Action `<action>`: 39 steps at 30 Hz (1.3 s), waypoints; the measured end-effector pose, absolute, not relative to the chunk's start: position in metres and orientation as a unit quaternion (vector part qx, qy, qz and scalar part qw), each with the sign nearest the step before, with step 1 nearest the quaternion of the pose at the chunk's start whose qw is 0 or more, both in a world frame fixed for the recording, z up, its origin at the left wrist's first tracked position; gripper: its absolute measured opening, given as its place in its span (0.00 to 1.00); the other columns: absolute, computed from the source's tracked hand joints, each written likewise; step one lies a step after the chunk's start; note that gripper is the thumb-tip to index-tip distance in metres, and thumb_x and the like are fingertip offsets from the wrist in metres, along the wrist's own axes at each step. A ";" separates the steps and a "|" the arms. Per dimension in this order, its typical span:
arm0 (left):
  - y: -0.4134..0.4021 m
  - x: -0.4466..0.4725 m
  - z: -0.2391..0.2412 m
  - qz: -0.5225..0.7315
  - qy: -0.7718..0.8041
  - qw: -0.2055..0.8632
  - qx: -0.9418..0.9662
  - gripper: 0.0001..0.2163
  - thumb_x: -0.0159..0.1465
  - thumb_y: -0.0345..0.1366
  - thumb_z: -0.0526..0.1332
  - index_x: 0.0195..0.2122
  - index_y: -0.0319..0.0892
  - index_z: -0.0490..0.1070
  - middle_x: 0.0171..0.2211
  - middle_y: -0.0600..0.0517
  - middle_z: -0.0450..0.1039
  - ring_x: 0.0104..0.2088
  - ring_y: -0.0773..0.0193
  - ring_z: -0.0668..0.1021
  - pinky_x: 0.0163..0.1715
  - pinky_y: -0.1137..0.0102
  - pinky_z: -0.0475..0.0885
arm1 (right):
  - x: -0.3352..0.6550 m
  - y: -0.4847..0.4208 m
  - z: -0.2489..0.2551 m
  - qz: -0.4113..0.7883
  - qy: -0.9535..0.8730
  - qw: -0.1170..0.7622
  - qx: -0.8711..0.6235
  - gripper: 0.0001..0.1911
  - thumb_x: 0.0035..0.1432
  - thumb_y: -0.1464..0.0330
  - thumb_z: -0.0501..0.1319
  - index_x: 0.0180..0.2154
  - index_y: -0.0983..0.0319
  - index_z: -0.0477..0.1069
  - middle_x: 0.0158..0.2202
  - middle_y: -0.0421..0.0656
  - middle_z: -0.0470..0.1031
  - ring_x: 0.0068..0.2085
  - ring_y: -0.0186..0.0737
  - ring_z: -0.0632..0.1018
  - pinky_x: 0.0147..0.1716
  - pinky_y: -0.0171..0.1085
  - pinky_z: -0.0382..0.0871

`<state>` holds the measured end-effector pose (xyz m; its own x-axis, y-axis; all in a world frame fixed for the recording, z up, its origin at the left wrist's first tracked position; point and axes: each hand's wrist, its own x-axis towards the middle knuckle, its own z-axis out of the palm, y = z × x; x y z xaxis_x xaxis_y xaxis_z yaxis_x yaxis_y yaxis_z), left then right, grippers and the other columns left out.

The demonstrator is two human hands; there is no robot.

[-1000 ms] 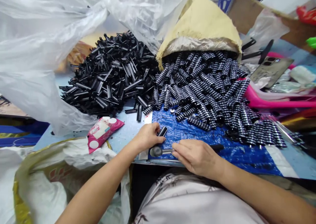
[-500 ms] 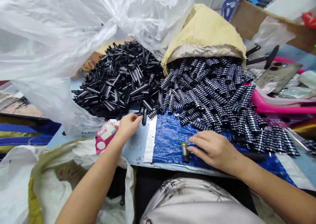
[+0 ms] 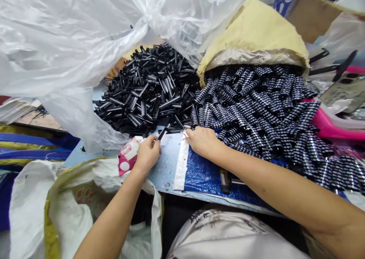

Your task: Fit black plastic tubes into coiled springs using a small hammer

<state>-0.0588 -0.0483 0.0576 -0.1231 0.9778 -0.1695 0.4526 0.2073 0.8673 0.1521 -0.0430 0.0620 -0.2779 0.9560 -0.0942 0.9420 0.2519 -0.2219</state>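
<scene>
My left hand (image 3: 148,152) is closed on a slim black plastic piece (image 3: 162,134), which points up and right from the fingertips. In front of it rises a pile of similar black plastic pieces (image 3: 148,88). My right hand (image 3: 203,140) reaches left over the blue sheet (image 3: 201,175), fingers pinched at the near left corner of the heap of black-and-white patterned tubes (image 3: 253,103). What those fingertips hold, if anything, is hidden. Under my right forearm lies a small hammer (image 3: 224,181), its head showing and its handle mostly covered.
Clear plastic sheeting (image 3: 71,42) hangs over the left and back. A yellow sack (image 3: 256,30) spills the patterned tubes. At right are a pink tray (image 3: 330,122) and a phone (image 3: 346,88). An open white sack (image 3: 99,164) stands at the table's front left.
My right hand has left the hammer and moved left to the corner of the tube heap. My left hand has drawn back slightly with a black plastic piece in it. The view has shifted.
</scene>
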 end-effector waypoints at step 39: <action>-0.142 0.118 0.079 0.397 0.448 0.543 0.588 0.08 0.58 0.38 0.69 0.37 0.43 0.78 0.28 0.55 0.72 0.28 0.67 0.70 0.30 0.73 0.67 | 0.226 -0.157 0.062 0.526 -0.313 0.628 -0.480 0.27 0.67 0.45 0.51 0.51 0.59 0.71 0.51 0.48 0.76 0.51 0.44 0.77 0.51 0.42 0.74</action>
